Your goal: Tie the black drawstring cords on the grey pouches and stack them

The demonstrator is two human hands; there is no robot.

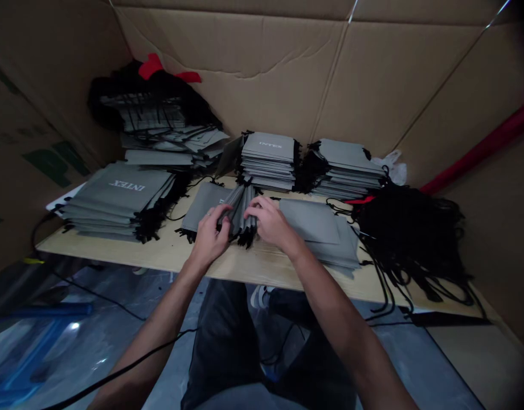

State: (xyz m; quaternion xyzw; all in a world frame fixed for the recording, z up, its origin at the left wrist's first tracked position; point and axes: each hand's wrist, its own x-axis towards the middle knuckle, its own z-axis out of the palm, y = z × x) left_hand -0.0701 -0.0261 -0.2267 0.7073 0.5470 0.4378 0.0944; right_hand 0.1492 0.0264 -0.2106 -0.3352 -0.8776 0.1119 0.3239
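Note:
At the middle of the table, a stack of grey drawstring pouches [206, 204] lies partly flat, its right part standing up in a fan of edges. My left hand [213, 230] curls its fingers and thumb on the fanned pouches from the left. From the other side, my right hand [268, 219] bends its fingers against the upright edges; its fingertips are partly hidden. Black cord ends stick out along the near side. Just right of my right hand, several flat grey pieces [315, 221] overlap on the table.
A tall INTEX pouch stack [125, 188] stands at left, with a black-corded heap [159, 119] behind it. Two more stacks [268, 154] [347, 159] line the back cardboard wall [245, 74]. Black cords [411, 233] pile at right, some hanging over the wooden table's [262, 267] front edge.

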